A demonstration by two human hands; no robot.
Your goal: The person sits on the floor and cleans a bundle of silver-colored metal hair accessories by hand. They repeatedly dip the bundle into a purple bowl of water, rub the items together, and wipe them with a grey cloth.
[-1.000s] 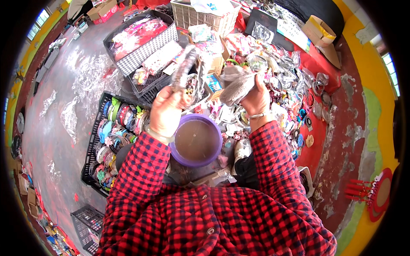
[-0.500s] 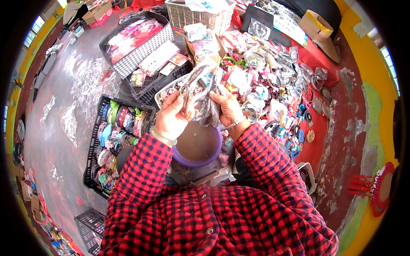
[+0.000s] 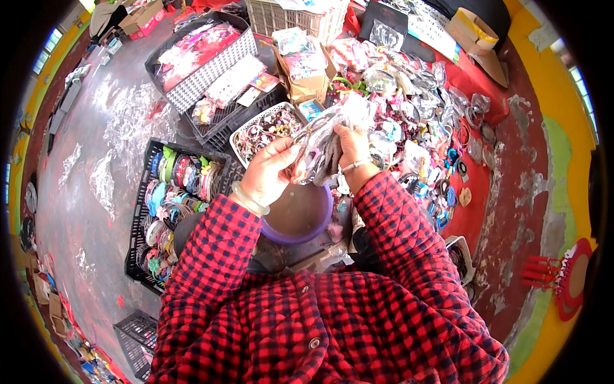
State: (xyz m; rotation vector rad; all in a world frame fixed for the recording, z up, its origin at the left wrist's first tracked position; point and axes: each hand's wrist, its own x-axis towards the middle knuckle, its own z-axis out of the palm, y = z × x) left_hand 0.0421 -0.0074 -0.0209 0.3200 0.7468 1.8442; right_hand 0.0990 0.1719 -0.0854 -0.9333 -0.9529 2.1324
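Note:
Between my two hands is a crinkled clear plastic bag (image 3: 322,133) with dark grey and brown band-like pieces in it; their exact kind is hard to make out. My left hand (image 3: 271,171) pinches its near left side between thumb and fingers. On its right side, my right hand (image 3: 354,147) is closed round the grey part, thumb on top. The bag is held up above the far rim of a purple basin (image 3: 327,221) with a brownish inside. Just beyond my left hand sits a white basket (image 3: 238,142) of small hair ties.
A black crate (image 3: 137,246) of colourful headbands stands at the left. A large heap of bagged hair accessories (image 3: 400,125) spreads over red cloth at the right. Beyond are an open cardboard box (image 3: 309,88), stacked black crates (image 3: 220,131) and a beige crate (image 3: 300,22).
Both hands have shifted to the right with the bag, the right hand more so. The bag has turned and tilts to the right, uncovering more of the white basket and the cardboard box.

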